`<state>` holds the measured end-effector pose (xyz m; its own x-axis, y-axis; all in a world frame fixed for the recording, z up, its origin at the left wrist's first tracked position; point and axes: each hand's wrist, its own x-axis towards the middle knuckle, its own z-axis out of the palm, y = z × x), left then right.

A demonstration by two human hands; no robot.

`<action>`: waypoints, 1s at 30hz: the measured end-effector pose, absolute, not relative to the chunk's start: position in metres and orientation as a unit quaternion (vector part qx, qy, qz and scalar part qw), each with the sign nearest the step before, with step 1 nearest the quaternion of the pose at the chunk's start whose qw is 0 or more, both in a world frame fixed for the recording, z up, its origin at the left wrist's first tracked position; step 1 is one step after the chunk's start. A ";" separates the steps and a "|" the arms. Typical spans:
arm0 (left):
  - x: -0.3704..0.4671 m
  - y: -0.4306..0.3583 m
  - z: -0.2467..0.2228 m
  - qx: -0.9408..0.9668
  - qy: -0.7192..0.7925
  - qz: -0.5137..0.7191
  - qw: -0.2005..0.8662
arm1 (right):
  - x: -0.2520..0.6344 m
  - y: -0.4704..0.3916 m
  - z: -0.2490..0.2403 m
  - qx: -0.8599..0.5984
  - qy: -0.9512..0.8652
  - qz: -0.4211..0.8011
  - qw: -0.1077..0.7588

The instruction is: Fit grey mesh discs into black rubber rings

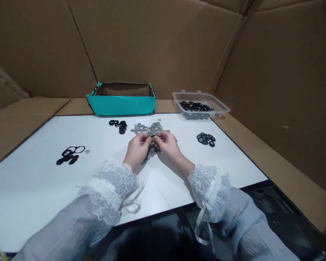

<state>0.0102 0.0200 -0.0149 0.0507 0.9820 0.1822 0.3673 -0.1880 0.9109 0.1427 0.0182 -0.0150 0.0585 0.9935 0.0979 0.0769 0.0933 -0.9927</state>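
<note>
My left hand [137, 148] and my right hand [167, 144] meet over a pile of small grey discs [152, 127] on the white board [97, 188]. Both have thumb and fingers pinched together. Between the fingertips a bit of a small black ring [153, 136] shows, gripped from both sides; most of it is hidden by the fingers. More grey discs lie beneath and just behind the hands. Beyond my left hand is a small heap of black rings [121, 127]. To the right of my right hand sits a cluster of black rings with grey centres [205, 138].
At the back stands a turquoise open box [122, 106]. A clear plastic container [220, 108] of black rings [195, 106] is at the back right. Several black pieces [68, 156] lie at the left, by a grey disc [87, 152]. Cardboard walls [152, 43] surround the board.
</note>
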 end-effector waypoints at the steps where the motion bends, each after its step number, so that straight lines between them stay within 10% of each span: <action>1: 0.011 0.019 -0.016 0.630 0.540 0.451 0.329 | 0.141 0.018 -0.015 -0.503 -0.514 0.462 0.519; 16: 0.005 0.025 -0.007 0.680 0.476 0.400 0.388 | 0.164 0.022 -0.017 -0.476 -0.607 0.498 0.395; 30: 0.013 0.009 -0.001 0.670 0.516 0.464 0.262 | 0.141 0.013 -0.007 -0.463 -0.438 0.569 0.520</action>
<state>0.0128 0.0088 -0.0014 0.0354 0.9353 0.3520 0.4490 -0.3296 0.8305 0.1413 0.0127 -0.0075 -0.0302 0.9970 -0.0711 -0.1859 -0.0755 -0.9797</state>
